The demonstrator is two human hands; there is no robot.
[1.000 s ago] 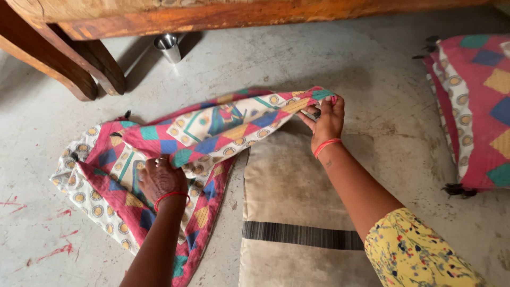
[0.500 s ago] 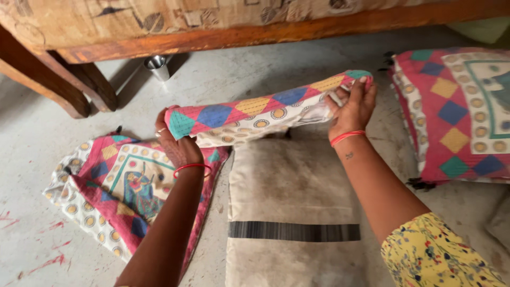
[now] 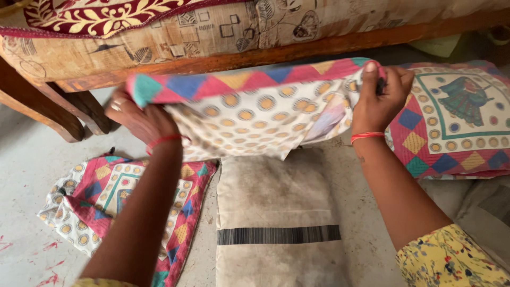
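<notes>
Change: a second ago the patterned cushion cover (image 3: 255,106) lay mostly flat on the floor with only one corner raised; now its open end is lifted and stretched wide between both hands, above the bare cushion.
Meaning: judging by this, the cover's mouth is held open over the cushion's top end, ready to go over it.
Left hand (image 3: 139,119): closed on the cover's edge at about 9 o'clock of the stretched cloth, fingers curled into the fabric, a red bangle at the wrist.
Right hand (image 3: 378,98): pinching the opposite corner at about 3 o'clock, thumb on top.
Cover's place: hanging between the two hands; a second length of the same patterned cloth (image 3: 122,204) lies on the floor at 7 o'clock.
Bare cushion (image 3: 276,212): beige with a dark stripe, flat on the concrete floor (image 3: 26,165) at 6 o'clock, just below the cover.
Around: a covered cushion (image 3: 457,125) at 3 o'clock; a wooden sofa frame (image 3: 223,56) at 12 o'clock.
</notes>
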